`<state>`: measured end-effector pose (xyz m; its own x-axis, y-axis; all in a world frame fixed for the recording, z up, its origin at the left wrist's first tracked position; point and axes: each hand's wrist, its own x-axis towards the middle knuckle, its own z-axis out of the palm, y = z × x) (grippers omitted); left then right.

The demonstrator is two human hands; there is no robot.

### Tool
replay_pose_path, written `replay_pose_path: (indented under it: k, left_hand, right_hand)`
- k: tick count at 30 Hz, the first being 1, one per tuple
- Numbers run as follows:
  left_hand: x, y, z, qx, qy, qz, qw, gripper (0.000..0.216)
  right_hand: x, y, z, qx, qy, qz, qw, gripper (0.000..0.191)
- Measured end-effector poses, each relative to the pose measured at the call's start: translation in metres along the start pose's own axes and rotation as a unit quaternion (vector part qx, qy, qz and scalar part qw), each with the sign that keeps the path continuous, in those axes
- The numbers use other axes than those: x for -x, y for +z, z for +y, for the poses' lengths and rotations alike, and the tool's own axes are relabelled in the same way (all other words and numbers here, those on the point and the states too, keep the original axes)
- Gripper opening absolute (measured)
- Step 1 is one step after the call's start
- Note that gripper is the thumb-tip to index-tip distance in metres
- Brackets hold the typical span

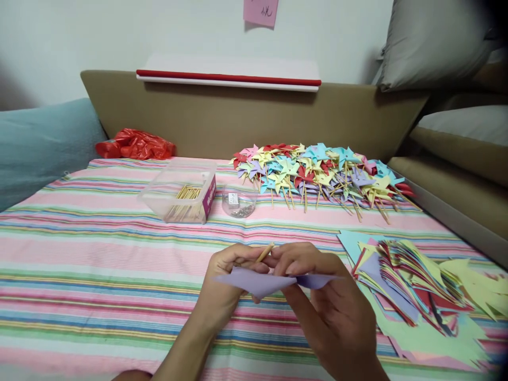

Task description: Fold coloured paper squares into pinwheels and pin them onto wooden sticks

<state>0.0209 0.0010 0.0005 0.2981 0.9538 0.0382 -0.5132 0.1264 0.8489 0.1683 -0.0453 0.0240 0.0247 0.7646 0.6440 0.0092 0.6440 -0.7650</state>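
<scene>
Both my hands meet low in the middle over the striped cloth. My left hand is closed on a lilac paper square and a thin wooden stick that pokes up between the fingers. My right hand pinches the same lilac paper from the right side, fingers curled on its top. The paper lies almost flat, its corners sticking out left and right.
A clear plastic box of wooden sticks and a small clear tub of pins stand ahead. Behind them lies a heap of finished coloured pinwheels. Cut coloured paper squares pile at the right. A red plastic bag sits at the back left.
</scene>
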Motion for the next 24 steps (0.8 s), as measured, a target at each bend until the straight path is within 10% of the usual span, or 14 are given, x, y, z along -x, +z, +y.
replay_pose_path:
  k: [24]
  left_hand:
    - [0.005,-0.015,0.005,0.022,-0.036,-0.134,0.99,0.008]
  right_hand:
    - [0.008,0.019,-0.009,0.005,-0.04,0.062,0.997,0.042]
